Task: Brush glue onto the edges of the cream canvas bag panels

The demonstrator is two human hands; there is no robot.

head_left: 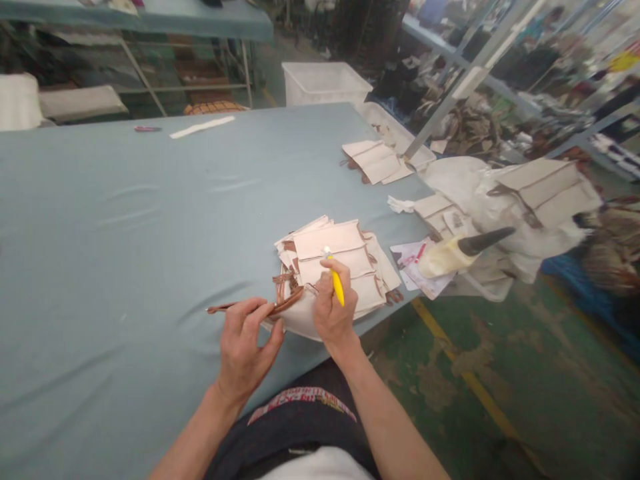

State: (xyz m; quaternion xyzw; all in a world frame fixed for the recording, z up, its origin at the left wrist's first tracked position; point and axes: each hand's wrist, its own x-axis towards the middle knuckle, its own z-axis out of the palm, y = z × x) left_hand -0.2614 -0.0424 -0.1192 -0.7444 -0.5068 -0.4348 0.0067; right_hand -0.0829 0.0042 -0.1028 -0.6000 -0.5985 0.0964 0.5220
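Note:
A stack of cream fabric pieces with brown trim (pixel 330 238) lies near the table's front edge, several layers deep and slightly fanned out. My right hand (pixel 334 310) grips a small yellow-handled brush (pixel 337 285) over the stack, its pale tip pointing away from me. At the stack's left side, my left hand (pixel 247 343) has its fingers closed on a thin brown strap (pixel 290 301). One end of that strap sticks out to the left past my knuckles. More brown straps bunch up between the two hands, and what lies under the left fingers is hidden.
A pale pot with a dark handle (pixel 443 257) stands right of the stack on a printed sheet. Another cream pile (pixel 377 162) sits near the far right edge. A white bin (pixel 325 83) is behind the table (pixel 125 267). A metal post (pixel 450 100) rises at right.

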